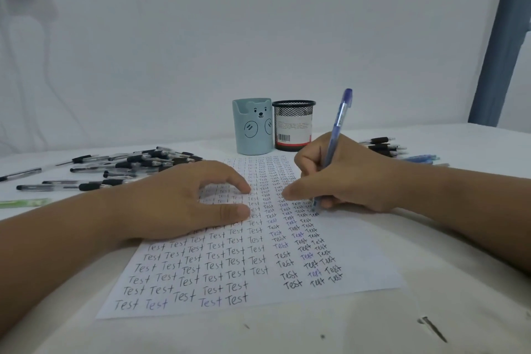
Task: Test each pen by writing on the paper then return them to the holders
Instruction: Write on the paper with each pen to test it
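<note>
Two bare forearms reach in from the bottom corners toward a sheet of paper (pixel 258 282) covered with columns of the handwritten word "Test". On it the left hand (pixel 184 201) lies palm down, fingers relaxed and slightly spread, pressing the sheet flat and holding nothing. Just to its right, the right hand (pixel 342 175) grips a blue pen (pixel 339 121) between curled fingers and thumb, tip down on the paper's right column, capped end tilted up and away. Beyond the paper stand two holders, touching: a pale blue bear cup (pixel 253 128) and a black mesh cup (pixel 293 125). Black pens (pixel 120 167) lie scattered on the white desk (pixel 431 267) at left; more pens (pixel 385 146) lie behind the right hand.
</note>
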Demonstrator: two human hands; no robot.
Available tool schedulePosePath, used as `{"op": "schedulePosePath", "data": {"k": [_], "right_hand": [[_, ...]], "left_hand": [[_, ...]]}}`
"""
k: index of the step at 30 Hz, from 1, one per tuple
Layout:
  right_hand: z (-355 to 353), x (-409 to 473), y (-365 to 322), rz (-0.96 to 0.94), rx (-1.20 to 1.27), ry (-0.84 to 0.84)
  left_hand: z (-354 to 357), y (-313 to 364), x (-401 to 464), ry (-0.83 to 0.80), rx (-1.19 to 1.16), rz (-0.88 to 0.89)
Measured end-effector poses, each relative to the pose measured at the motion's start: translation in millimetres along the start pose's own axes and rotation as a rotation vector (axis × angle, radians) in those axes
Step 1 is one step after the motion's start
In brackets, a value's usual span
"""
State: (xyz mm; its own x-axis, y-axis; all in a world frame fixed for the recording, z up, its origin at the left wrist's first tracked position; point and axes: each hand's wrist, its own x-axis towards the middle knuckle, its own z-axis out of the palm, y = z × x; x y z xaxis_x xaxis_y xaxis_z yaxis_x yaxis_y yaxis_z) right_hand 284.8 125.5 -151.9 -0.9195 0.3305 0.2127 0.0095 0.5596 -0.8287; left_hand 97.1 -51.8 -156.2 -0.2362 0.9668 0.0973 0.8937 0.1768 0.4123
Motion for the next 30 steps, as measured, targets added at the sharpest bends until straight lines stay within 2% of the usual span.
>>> {"op": "schedulePosePath", "data": {"k": [3, 12, 30], "right_hand": [[1.1, 0.9, 3.5, -0.040, -0.077, 0.052], [2.3, 3.4, 5.8, -0.056, -0.091, 0.020], [1.2, 4.6, 6.9, -0.035, -0.030, -0.015]], "left_hand": [[-0.5, -1.3, 0.5, -0.004, -0.024, -0.011], [-0.7, -1.5, 0.8, -0.005, -0.009, -0.008], [-1.6, 3.0, -0.7, -0.022, 0.014, -0.019]]}}
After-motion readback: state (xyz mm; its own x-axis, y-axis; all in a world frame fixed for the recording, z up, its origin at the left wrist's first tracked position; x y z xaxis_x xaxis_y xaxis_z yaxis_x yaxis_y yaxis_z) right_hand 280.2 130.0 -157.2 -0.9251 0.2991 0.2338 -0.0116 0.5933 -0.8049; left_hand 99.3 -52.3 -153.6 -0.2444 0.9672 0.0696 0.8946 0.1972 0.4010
